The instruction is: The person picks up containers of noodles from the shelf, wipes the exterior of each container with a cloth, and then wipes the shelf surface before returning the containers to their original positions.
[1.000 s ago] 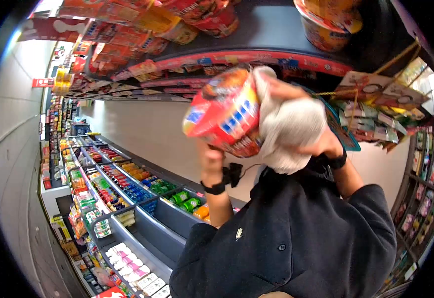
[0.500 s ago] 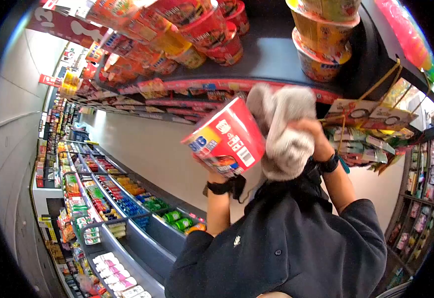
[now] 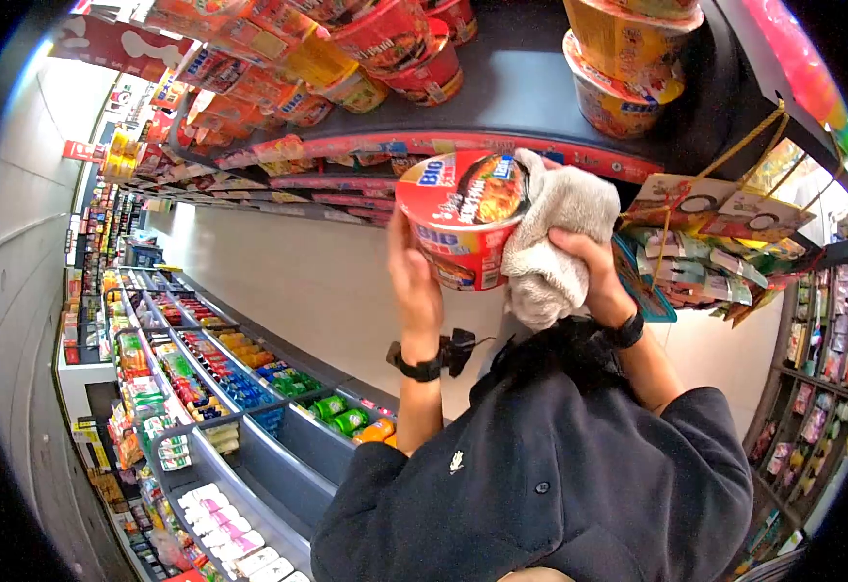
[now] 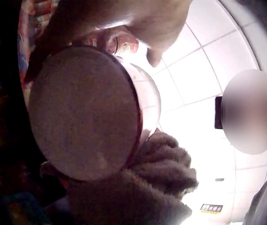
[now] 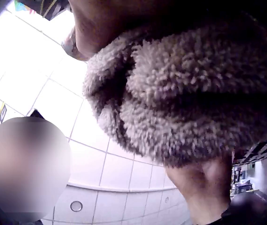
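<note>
Shop aisle shelves [image 3: 540,107] stacked with instant noodle cups run overhead, and a low shelf of drink bottles [image 3: 249,378] lies far left. Up by the shelf edge, the left hand [image 3: 414,276] cups a red noodle bowl [image 3: 463,218], its fingers curled round the bowl's left wall. Touching the bowl's right side, a grey fluffy cloth [image 3: 555,242] is bunched in the right hand [image 3: 589,267], whose fingers are curled tight into the fabric.
</note>
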